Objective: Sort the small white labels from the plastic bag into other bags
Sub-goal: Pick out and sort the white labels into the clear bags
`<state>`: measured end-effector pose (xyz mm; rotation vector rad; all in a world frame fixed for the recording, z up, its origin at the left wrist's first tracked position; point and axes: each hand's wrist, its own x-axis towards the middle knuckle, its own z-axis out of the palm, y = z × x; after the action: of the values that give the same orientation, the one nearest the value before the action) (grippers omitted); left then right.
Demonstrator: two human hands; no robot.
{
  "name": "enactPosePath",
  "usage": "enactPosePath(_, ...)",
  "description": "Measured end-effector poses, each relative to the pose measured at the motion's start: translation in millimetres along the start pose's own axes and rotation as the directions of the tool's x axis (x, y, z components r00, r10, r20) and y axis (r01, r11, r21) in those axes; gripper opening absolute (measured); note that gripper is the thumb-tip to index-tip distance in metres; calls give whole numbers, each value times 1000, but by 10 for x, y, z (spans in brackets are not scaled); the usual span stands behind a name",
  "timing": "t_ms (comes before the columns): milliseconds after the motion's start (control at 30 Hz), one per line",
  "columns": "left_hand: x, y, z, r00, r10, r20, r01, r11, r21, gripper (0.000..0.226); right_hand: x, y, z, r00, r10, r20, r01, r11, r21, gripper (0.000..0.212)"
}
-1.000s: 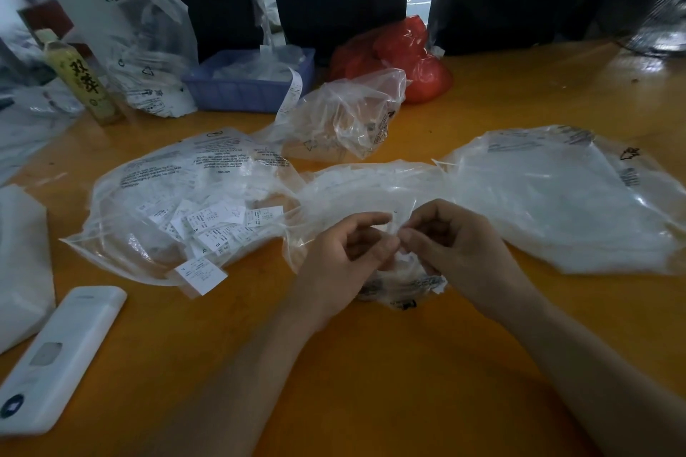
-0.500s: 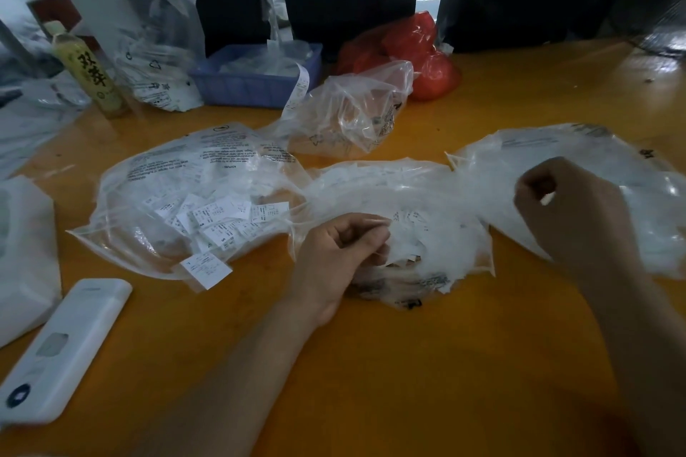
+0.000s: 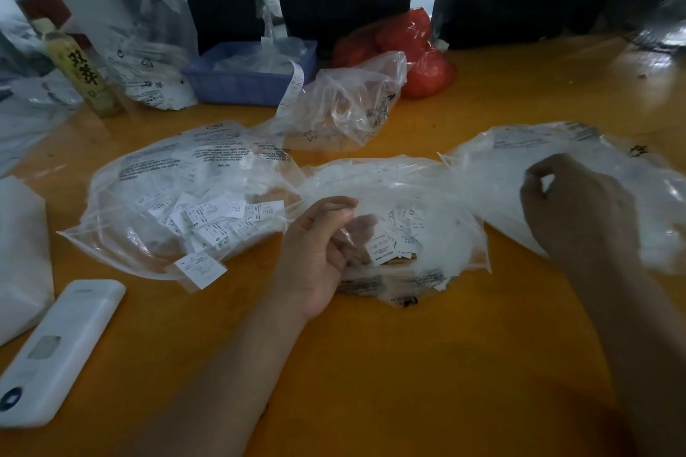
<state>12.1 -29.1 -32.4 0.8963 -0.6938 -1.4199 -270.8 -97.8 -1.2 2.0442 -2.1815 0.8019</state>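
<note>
Right hand [image 3: 579, 211] farther over clear bag [image 3: 649, 204]

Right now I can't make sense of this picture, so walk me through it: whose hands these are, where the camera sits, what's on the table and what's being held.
There is no machine here. A person wears a camera on the head, so the single view looks forward and down at their own two bare hands over an orange table.

The left hand holds the mouth of the middle clear plastic bag, which has small white labels inside. The right hand pinches one small white label over the large clear bag on the right.

On the left lies another clear bag of labels, with one label sticking out. Also there: a white remote-like device, a bottle, a blue tray and a red bag.
</note>
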Motion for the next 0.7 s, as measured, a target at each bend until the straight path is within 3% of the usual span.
enactPosePath(67,20,6,-10,1000,9,22,-7,996,-87,11,-176,-255,36,984,-177,-11,175,962,208,15)
enactPosePath(133,25,1,-2,1000,7,30,-2,991,-134,14,-363,-470,136,924,-375,67,325,867,377,15)
enactPosePath(267,2,-29,7,1000,1,-11,-2,999,-46,25,-523,-669,451,735,-654,177,558,732,391,22)
enactPosePath(433,-18,-70,45,999,8,-39,-4,993,115,15,-546,-716,662,694,-655,298,621,754,213,46)
enactPosePath(567,-32,-90,58,999,-2,-35,10,976,217,19,-564,-707,663,711,-634,303,603,772,199,33)
enactPosePath(700,-36,-103,47,999,9,-37,0,973,232,24,-562,-703,686,725,-616,309,578,787,214,32)
